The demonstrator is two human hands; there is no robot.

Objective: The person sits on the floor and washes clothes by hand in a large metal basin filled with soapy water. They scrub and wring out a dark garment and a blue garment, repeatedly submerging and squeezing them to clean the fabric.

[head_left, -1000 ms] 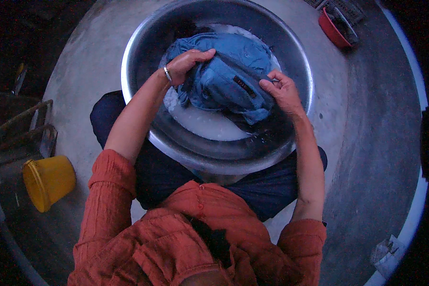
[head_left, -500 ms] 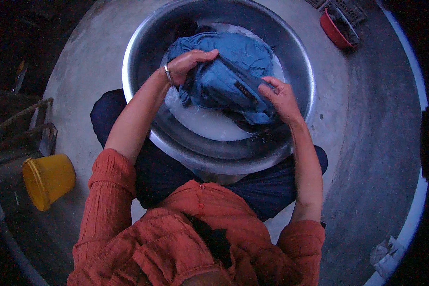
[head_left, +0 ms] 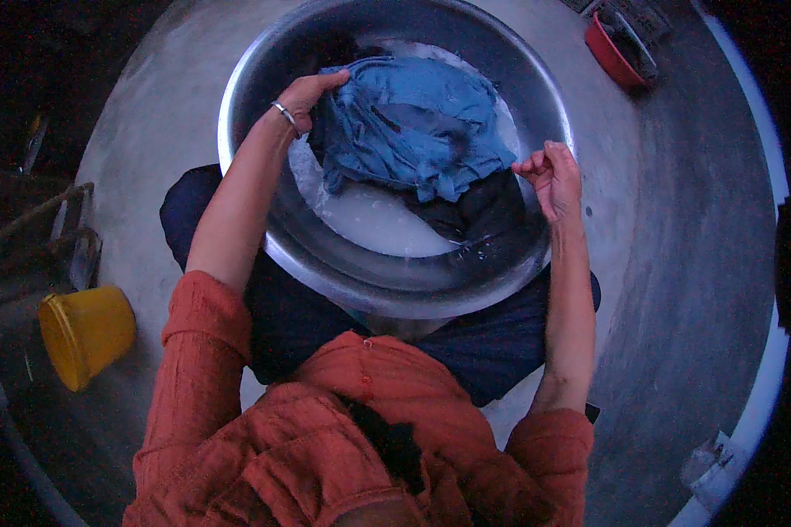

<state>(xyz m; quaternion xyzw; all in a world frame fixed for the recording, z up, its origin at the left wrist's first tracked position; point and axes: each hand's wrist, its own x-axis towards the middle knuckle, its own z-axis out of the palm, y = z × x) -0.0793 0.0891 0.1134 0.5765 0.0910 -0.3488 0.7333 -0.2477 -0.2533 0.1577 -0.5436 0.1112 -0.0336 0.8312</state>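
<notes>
The left hand (head_left: 310,92) curls its fingers over the upper left edge of a blue cloth (head_left: 413,123), grasping the fabric there, a thin bangle (head_left: 284,111) showing at the wrist. The right hand (head_left: 551,176) pinches the cloth's lower right corner between thumb and bent fingers, so the cloth lies stretched between the two hands, up and left of the right one and just right of the left. The cloth is wet, crumpled and heavily folded, bunched into a rough mound; its long axis runs from the left hand at upper left down to the right hand at lower right. It sits inside a big round metal basin (head_left: 378,281) with a smooth, shiny wall, above cloudy, soapy water (head_left: 378,220); a darker piece of fabric (head_left: 475,211) lies partly under it toward the right. The person crouches over the basin in an orange, coarse-woven shirt (head_left: 325,422) on a grey concrete floor (head_left: 677,263). A yellow plastic bucket (head_left: 83,334) lies tipped at the left, and a red tub (head_left: 615,57) stands at the upper right.
</notes>
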